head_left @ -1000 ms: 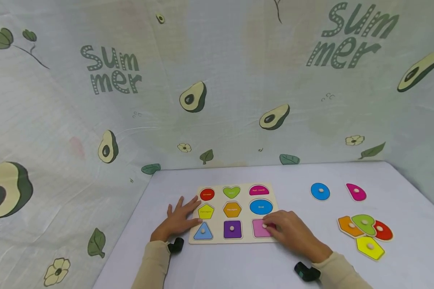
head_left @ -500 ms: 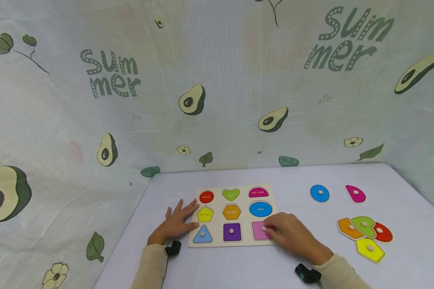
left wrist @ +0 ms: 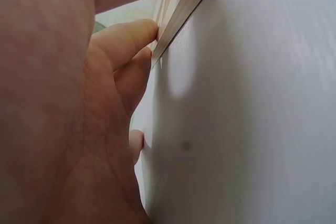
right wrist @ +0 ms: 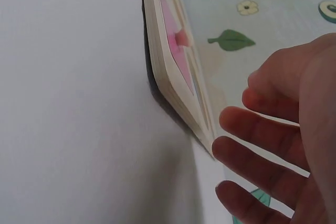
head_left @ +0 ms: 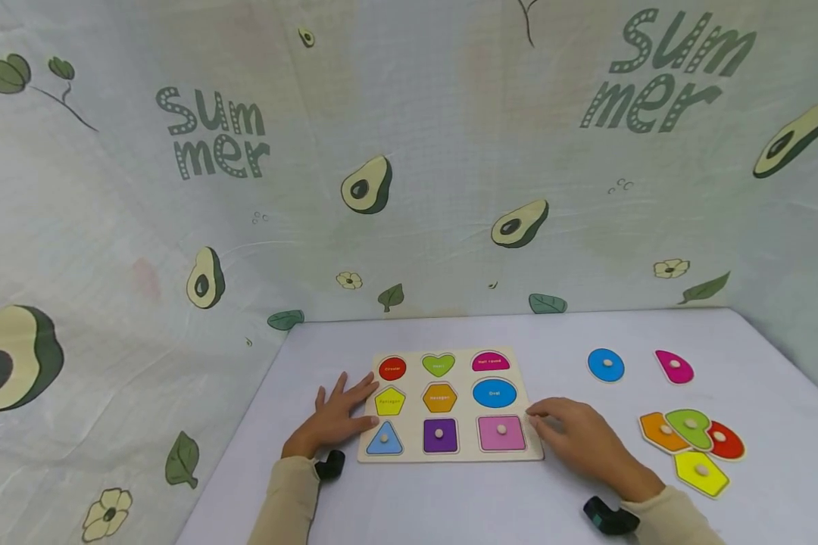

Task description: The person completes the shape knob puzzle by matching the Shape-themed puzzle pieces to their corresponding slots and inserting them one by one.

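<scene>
A wooden shape puzzle board (head_left: 409, 435) lies flat on the white table. Along its near row sit a light blue triangle (head_left: 394, 446), a purple square (head_left: 448, 445) and a pink rectangle (head_left: 491, 440), each with a small knob. The other slots show coloured, labelled recesses. My left hand (head_left: 334, 420) rests with spread fingers on the board's left edge; the left wrist view shows fingertips on the wooden side. Just past the right edge is my right hand (head_left: 579, 439), fingers relaxed and holding nothing. In the right wrist view its fingers (right wrist: 262, 156) stand apart from the pink rectangle's knob (right wrist: 181, 38).
Right of the board, a blue round piece (head_left: 601, 372) and a magenta teardrop-like piece (head_left: 668, 374) lie at the back. Nearer, an orange hexagon (head_left: 657, 434), a green heart (head_left: 685, 421), a red round piece (head_left: 734, 447) and a yellow pentagon (head_left: 691, 478) lie bunched together.
My right hand has let go of the pink rectangle's knob and moved right, off the board's edge. The rectangle now shows fully in its slot. My left hand keeps its place.
</scene>
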Tool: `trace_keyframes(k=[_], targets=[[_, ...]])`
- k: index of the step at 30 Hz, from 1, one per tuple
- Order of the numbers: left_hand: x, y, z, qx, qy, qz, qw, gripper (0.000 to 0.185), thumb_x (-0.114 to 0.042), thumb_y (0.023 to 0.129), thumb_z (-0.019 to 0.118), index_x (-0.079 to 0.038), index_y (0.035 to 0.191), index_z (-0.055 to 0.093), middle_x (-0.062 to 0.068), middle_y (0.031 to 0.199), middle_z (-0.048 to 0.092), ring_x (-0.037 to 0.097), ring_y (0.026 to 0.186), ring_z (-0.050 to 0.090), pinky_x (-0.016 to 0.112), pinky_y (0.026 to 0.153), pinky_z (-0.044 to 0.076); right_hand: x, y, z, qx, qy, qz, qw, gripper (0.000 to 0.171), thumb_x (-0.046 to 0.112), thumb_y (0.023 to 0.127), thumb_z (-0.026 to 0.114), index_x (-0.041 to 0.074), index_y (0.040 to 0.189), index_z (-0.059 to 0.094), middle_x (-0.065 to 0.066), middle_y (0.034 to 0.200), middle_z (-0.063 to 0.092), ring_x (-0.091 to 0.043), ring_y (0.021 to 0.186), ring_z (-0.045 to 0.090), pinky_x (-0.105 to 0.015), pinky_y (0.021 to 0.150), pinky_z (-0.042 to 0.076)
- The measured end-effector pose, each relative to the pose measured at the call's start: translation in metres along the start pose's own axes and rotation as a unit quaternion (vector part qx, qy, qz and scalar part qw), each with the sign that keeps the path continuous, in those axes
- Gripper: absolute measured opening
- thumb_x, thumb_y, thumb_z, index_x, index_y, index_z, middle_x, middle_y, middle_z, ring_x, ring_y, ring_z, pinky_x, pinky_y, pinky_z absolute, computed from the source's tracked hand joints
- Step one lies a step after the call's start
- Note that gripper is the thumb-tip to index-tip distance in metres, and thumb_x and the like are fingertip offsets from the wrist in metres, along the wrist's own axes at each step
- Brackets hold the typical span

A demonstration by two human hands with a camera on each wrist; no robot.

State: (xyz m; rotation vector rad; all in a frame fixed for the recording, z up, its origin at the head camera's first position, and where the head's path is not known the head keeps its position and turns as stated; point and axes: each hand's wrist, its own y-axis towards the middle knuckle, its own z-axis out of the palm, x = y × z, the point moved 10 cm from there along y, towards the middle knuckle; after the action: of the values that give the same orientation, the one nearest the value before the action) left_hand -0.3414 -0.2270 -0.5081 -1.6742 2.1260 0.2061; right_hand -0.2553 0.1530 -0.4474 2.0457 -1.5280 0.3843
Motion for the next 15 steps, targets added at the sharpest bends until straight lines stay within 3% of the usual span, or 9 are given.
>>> trace_keyframes(k=[8, 15], targets=[[0.002, 0.0, 0.003, 0.002, 0.001, 0.001, 1.0, 0.075, -0.05, 0.087, 0.068, -0.03, 0.154, 0.042, -0.011, 0.163, 0.028, 0.036, 0.153, -0.001, 0.068, 0.113, -0.011, -0.021, -0.008, -0.017, -0.015, -0.016, 0.028, 0.999, 0.016, 0.017, 0.091, 0.074, 0.015, 0.107, 0.077, 0.005, 0.103, 0.073, -0.017, 0.091, 0.066, -0.043, 0.08, 0.059], [0.001, 0.001, 0.002, 0.0, 0.003, 0.002, 1.0, 0.075, -0.051, 0.087, 0.068, -0.031, 0.154, 0.041, -0.011, 0.163, 0.028, 0.037, 0.153, -0.001, 0.068, 0.113, -0.011, -0.035, -0.014, -0.028, -0.025, -0.034, 0.038, 0.998, 0.018, 0.018, 0.091, 0.074, 0.014, 0.108, 0.077, 0.004, 0.103, 0.073, -0.016, 0.089, 0.064, -0.041, 0.077, 0.059]])
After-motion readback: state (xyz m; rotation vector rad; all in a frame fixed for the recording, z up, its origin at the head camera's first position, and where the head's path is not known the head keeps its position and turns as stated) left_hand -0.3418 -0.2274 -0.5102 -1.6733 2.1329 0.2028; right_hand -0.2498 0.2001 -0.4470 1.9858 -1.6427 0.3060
